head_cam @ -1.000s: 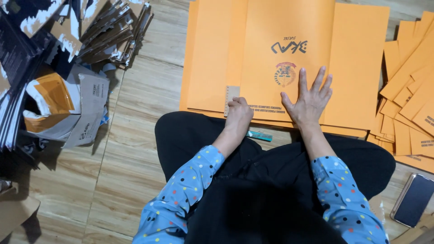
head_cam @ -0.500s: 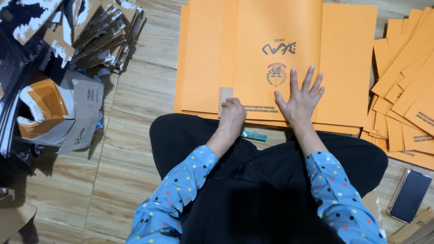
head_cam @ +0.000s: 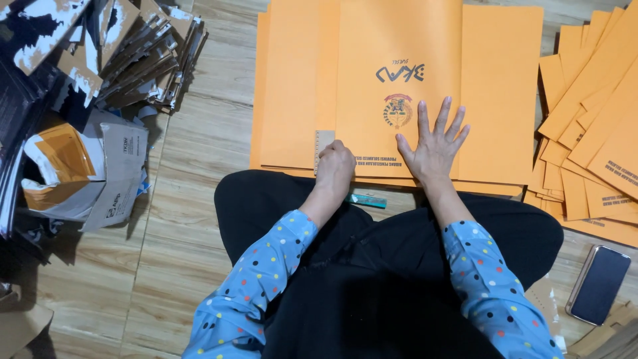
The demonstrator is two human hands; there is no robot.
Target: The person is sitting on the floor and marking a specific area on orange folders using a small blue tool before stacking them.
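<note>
A large orange paper sheet point(head_cam: 399, 40) with a dark printed emblem lies flat on a stack of like sheets on the wooden floor ahead of my knees. My right hand point(head_cam: 433, 143) presses flat on it, fingers spread, just below the emblem. My left hand point(head_cam: 334, 167) is closed around a small wooden ruler point(head_cam: 323, 142) that stands against the folded edge of the sheet near its front. Both sleeves are blue with coloured dots.
A spread pile of folded orange envelopes point(head_cam: 591, 126) lies at the right. A dark phone point(head_cam: 599, 284) rests at the lower right. Torn cardboard and paper wrapping point(head_cam: 86, 100) are heaped at the left. A teal stick-like object point(head_cam: 367, 199) lies by my knees.
Both hands keep their places on the sheet. The left hand with the ruler has shifted only slightly along the fold; the view has drifted a little.
</note>
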